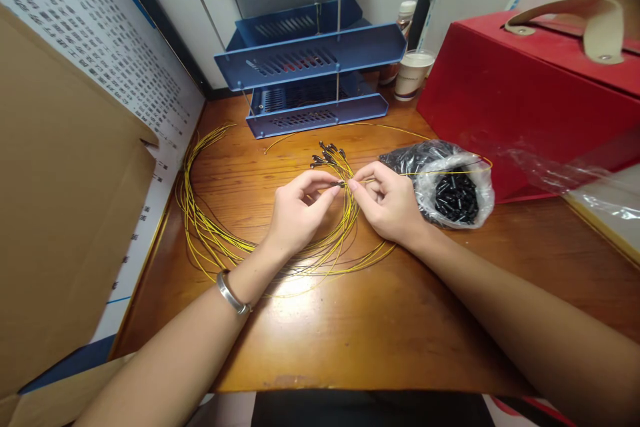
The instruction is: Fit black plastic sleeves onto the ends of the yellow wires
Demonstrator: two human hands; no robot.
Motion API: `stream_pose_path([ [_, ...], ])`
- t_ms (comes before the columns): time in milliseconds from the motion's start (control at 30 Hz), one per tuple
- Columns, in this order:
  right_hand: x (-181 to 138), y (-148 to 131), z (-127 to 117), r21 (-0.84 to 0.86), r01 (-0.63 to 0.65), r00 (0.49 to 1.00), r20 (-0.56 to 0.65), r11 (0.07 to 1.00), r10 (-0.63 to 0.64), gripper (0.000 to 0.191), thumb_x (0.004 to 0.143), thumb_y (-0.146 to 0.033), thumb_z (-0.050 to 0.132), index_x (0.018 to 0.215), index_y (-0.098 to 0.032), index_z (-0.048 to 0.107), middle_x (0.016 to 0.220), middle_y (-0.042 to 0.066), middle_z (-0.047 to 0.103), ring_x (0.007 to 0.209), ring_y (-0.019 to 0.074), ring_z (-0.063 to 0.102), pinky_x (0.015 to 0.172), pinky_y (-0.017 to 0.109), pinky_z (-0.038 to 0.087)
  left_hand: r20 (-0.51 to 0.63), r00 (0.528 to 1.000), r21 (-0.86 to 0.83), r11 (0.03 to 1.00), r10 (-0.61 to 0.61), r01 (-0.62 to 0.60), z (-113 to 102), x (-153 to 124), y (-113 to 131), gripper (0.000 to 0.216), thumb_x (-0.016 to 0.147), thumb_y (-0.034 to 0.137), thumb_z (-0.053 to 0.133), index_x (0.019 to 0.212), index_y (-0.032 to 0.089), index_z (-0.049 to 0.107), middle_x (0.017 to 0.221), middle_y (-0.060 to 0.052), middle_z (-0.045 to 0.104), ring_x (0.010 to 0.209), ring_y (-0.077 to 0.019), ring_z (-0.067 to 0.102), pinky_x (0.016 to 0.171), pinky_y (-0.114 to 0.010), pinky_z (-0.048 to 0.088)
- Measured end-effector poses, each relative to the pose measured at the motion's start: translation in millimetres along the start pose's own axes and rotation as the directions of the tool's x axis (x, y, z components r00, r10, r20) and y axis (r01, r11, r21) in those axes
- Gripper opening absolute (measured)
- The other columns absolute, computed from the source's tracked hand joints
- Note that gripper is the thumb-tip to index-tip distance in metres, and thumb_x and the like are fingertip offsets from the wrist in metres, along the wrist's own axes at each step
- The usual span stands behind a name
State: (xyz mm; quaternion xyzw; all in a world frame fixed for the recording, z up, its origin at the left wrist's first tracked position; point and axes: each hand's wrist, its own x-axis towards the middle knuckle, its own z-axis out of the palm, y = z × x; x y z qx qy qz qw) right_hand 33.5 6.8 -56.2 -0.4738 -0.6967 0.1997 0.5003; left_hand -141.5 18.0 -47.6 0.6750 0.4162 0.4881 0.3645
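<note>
Between the thumb and finger of my left hand (304, 208) is a small black connector piece (341, 184). Right beside it, my right hand (383, 200) pinches a thin yellow wire (445, 173), which runs off to the right over the bag and loops back. The wire's end meets the connector between my fingertips; how far it goes in I cannot tell. Under and around my hands lies a loose coil of yellow and dark wires (220, 240). Several wire ends with black pieces (327, 155) on them lie bunched just beyond my fingers.
An open plastic bag (483, 197) full of small black pieces (456, 199) stands right of my right hand. Behind are a blue tiered tray rack (310, 60), a paper cup (414, 73) and a bottle (406, 13). A red box (525, 107) stands right, cardboard (60, 213) left.
</note>
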Motion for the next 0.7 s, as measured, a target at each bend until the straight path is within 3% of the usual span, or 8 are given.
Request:
stream_pose_path([
  [700, 1.1, 0.7, -0.9, -0.024, 0.040, 0.999, -0.001, 0.999, -0.040, 0.012, 0.089, -0.022, 0.060, 0.079, -0.019, 0.055, 0.043, -0.013, 0.033, 0.037, 0.0050, 0.028, 0.045, 0.023, 0.026, 0.026, 0.997, -0.088, 0.994, -0.068, 0.070, 0.2, -0.7, 2.6, 0.012, 0.081, 0.025, 0.074, 0.086, 0.014, 0.070, 0.092, -0.009, 0.080, 0.081, -0.0158, 0.075, 0.075, -0.025, 0.058],
])
